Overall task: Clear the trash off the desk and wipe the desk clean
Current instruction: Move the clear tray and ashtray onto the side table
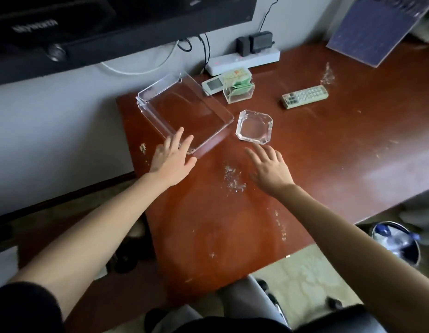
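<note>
We're reaching in with both hands spread wide and holding nothing: left hand touching the near corner of the clear tray, right hand hovering just right of it, short of the glass ashtray. The trash, pale crumbs, is sitting on the tabletop just below the tray. Probably best lifting the tray level and parking it aside, so we're sweeping crumbs toward the bin.

reddish-brown wooden desk | on it: clear acrylic tray; square glass ashtray; grey remote control; white power strip; pale scattered crumbs
</note>
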A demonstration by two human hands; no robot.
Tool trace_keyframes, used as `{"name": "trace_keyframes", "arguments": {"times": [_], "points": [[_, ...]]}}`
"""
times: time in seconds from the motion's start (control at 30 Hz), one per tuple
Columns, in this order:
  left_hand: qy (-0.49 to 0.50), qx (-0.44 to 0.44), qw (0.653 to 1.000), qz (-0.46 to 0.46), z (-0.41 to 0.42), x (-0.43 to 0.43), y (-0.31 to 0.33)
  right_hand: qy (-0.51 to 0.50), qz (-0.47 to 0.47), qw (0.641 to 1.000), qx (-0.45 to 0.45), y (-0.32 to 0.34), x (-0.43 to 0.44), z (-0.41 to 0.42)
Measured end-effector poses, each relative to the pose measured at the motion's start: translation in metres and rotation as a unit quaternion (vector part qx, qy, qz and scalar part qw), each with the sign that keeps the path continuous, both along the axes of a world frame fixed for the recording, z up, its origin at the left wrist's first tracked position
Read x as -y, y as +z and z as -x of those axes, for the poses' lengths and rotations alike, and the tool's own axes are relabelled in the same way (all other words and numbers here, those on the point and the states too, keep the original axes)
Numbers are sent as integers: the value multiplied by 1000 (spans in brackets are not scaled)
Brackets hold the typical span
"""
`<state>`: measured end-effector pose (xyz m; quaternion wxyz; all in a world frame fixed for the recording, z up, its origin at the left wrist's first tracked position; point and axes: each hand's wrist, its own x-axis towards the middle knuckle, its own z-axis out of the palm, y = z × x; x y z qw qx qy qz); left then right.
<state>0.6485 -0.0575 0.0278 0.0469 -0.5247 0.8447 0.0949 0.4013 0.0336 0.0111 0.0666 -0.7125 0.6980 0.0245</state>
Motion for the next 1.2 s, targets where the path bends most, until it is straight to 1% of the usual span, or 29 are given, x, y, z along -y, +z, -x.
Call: {"name": "trace_keyframes", "arguments": {"times": [0.17,0.23,0.3,0.37,0.43,0.53,0.63,0.77,0.83,0.9,1.0,1.1,1.2], "points": [[150,-32,988,-6,14,43,-6,-23,-30,999,25,-5,63,39],[214,-49,976,-15,15,57,-11,-23,-54,998,29,-5,86,47],[276,-67,958,-45,14,68,-15,-28,-88,995,34,-7,104,52],[316,-92,942,-71,13,75,-21,-30,-110,993,39,-10,118,57],[336,-120,932,-70,12,80,-26,-19,-113,993,36,-12,125,60],[378,-165,908,-70,11,87,-29,-33,-90,992,85,-14,126,60],[397,-188,893,-96,8,90,-31,-70,-63,985,144,-14,118,57],[432,-276,848,-135,7,95,-30,-121,-18,973,196,-10,99,50],[443,-305,832,-133,4,94,-30,-138,7,963,233,-4,90,43],[443,-342,818,-128,-3,89,-31,-137,23,959,246,3,81,32],[436,-412,786,-153,-21,77,-28,-120,39,960,251,18,69,5],[408,-446,777,-177,-47,61,-23,-119,62,957,257,28,58,-27],[375,-449,789,-189,-81,42,-16,-128,72,955,258,34,41,-61]]}}
